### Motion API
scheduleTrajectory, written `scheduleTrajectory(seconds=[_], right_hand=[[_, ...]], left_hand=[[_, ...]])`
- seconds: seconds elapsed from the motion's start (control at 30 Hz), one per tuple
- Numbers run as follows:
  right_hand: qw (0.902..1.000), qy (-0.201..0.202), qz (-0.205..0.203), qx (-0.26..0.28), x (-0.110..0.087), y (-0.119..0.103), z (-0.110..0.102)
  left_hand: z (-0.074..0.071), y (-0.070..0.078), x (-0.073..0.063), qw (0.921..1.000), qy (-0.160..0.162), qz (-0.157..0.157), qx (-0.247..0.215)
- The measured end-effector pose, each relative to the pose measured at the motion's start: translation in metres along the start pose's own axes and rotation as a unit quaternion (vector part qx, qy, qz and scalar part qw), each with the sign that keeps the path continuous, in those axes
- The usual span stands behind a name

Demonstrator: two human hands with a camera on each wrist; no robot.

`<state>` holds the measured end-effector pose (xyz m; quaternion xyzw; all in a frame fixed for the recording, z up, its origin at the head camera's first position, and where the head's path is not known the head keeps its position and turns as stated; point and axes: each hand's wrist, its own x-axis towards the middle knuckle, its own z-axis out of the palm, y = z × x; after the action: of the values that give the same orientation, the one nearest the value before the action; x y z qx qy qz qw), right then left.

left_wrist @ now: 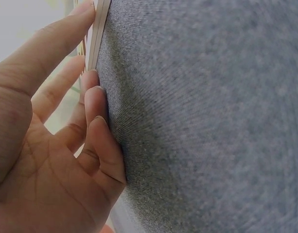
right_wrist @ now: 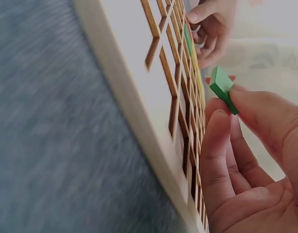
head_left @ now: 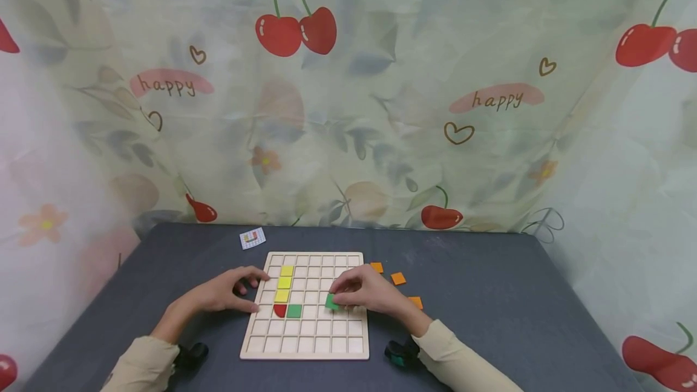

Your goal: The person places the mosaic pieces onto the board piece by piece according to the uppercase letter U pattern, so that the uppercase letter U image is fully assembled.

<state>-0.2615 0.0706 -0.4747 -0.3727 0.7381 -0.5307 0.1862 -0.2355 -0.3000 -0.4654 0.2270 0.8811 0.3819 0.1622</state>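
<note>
A pale wooden grid board lies on the table, its cells holding yellow square tiles, a red rounded piece and a green square tile. Between thumb and fingertips, my right hand pinches another green tile, held over the right half of the grid. My left hand touches the board's left edge with its thumb and a finger spread apart. Its other fingers bend loosely near the cloth in the left wrist view.
Orange square tiles lie scattered on the dark cloth right of the board. A small card with a coloured grid pattern lies behind the board's left corner. A printed curtain hangs behind the table.
</note>
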Motion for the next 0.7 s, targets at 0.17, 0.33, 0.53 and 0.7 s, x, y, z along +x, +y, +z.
scheduleTrajectory(seconds=[0.17, 0.33, 0.53, 0.7], right_hand=[[1.0, -0.008, -0.001, -0.001, 0.011, -0.001, 0.007], [0.9995, -0.009, -0.02, -0.021, 0.021, -0.003, 0.013], [0.9992, -0.013, -0.023, -0.03, 0.032, -0.006, 0.02], [0.9985, -0.018, -0.014, -0.05, 0.037, -0.008, 0.024]], left_hand=[[0.0, 0.0, 0.0, 1.0, -0.003, -0.004, 0.001], [0.0, 0.0, 0.0, 0.9999, -0.004, -0.011, 0.002], [0.0, 0.002, 0.0, 0.9998, -0.005, -0.017, 0.001], [0.001, 0.002, -0.001, 0.9999, -0.002, -0.014, 0.004]])
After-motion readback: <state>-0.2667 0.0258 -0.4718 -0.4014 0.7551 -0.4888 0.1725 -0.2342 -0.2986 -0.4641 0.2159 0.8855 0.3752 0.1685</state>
